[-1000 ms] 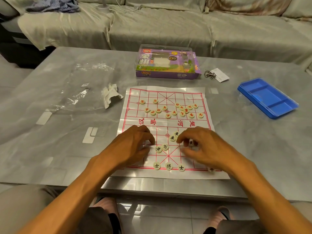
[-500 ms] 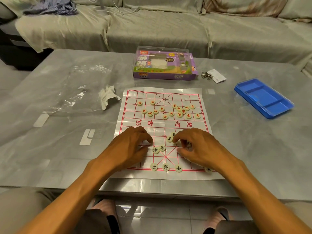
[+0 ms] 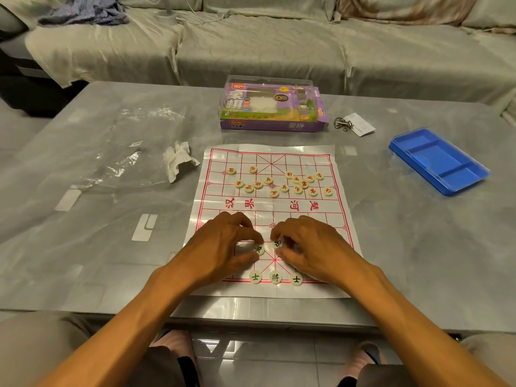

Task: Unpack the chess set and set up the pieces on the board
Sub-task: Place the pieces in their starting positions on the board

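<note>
Your left hand (image 3: 223,247) pinches round cream black-marked piece (image 3: 259,249); your right hand (image 3: 312,247) pinches second such piece (image 3: 277,243). Both over near half of white red-lined paper board (image 3: 339,219) on grey surface (image 3: 418,247). Red-marked pieces (image 3: 284,187) scattered far half.

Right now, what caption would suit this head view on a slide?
Both hands, left hand and right hand, pinch black pieces on the chess board; red pieces wait unsorted.
</note>
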A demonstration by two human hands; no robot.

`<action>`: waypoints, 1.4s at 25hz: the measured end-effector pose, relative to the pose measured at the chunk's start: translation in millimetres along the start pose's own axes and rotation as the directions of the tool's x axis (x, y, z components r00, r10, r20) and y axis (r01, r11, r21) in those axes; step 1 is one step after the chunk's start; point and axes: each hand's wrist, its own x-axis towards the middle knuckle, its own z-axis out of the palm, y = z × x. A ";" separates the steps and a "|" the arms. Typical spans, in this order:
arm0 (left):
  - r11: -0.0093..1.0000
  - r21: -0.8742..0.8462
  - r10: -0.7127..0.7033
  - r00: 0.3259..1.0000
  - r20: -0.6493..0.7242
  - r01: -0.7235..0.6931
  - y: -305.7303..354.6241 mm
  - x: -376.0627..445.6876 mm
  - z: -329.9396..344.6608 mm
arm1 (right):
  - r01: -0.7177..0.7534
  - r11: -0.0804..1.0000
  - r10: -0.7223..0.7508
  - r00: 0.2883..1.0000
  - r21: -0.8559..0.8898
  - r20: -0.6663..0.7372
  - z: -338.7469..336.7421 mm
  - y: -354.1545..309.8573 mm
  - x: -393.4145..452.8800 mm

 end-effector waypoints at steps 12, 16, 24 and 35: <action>0.999 -0.012 -0.033 0.997 -0.070 0.032 -5.6 0.8 6.5 | -0.022 0.999 0.022 1.000 -0.032 0.019 -7.0 1.4 -2.4; 1.000 -0.013 -0.021 0.997 -0.074 0.020 -8.8 1.2 7.9 | -0.070 0.997 0.071 0.997 -0.040 0.032 -18.2 14.2 -5.8; 1.000 -0.007 -0.017 0.997 -0.082 0.016 -8.2 2.8 6.8 | -0.243 0.968 0.241 0.970 0.069 0.038 -51.2 47.2 -30.0; 0.999 -0.013 -0.037 0.997 -0.061 0.036 -4.8 8.2 4.0 | -0.293 0.956 0.291 0.955 0.012 0.058 -34.8 65.5 -56.3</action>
